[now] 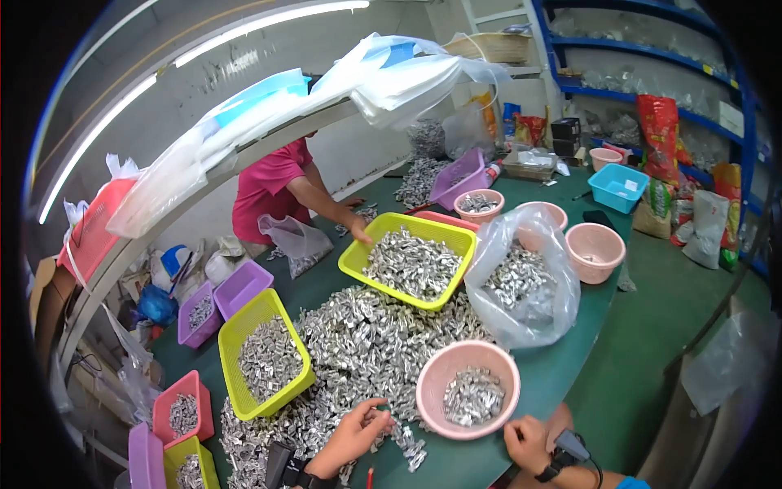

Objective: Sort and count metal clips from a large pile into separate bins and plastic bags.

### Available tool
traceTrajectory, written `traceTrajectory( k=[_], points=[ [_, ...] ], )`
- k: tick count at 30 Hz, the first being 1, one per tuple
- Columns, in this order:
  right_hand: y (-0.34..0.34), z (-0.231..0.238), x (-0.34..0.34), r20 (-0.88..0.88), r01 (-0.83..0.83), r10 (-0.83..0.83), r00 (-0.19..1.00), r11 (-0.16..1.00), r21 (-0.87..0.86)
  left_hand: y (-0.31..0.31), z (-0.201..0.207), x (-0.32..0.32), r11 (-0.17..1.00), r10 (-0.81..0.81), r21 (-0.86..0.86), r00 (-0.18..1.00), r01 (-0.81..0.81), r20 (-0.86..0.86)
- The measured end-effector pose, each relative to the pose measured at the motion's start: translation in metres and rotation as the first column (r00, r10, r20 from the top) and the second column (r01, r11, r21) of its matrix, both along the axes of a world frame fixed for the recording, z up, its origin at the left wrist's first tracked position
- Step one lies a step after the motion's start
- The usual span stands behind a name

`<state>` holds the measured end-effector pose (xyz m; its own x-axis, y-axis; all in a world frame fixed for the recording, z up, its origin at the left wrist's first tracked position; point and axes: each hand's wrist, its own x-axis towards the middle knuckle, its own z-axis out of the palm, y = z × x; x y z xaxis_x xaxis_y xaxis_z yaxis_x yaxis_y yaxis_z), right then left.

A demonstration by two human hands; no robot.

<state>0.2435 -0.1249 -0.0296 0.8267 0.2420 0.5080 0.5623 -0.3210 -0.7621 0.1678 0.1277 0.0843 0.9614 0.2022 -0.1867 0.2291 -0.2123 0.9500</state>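
Note:
A large heap of small silvery metal parts [358,334] covers the middle of the green table. At its near edge is my left hand [352,436], fingers curled in with thumb and forefinger close together; whether a part is between them I cannot make out. A few loose parts [410,450] lie just right of it. My right hand [528,444] is closed at the table's near edge, below a round pink basket [429,399] partly filled with metal parts [474,397]. What that fist holds, if anything, is hidden.
Across the table a co-worker's hand [359,229] holds the rim of a yellow-green basket [350,262] of parts. Another yellow-green basket [230,346] stands left, and a clear plastic bag [558,306] of parts stands right. An overhead rail [281,140] carries plastic bags.

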Motion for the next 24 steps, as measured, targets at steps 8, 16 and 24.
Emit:
traceTrajectory(
  k=[8, 16, 24],
  points=[
    [-0.05, 0.055, 0.033, -0.424, -0.48, 0.517, 0.744, 0.854, 0.199, 0.007, 0.029, 0.155, 0.936, 0.122, 0.336, 0.992, -0.107, -0.024],
    [-0.142, 0.087, 0.161, -0.695, -0.04, 0.077, 0.715, 0.997, 0.07, -0.017, 0.044, 0.253, 0.515, -0.175, 0.856, 0.983, 0.044, 0.054],
    [-0.25, 0.132, 0.228, -0.641, -0.011, -0.016, 0.767, 0.999, -0.038, -0.038, 0.019, 0.244, 0.413, -0.083, 0.852, 0.945, 0.321, -0.316]
  ],
)
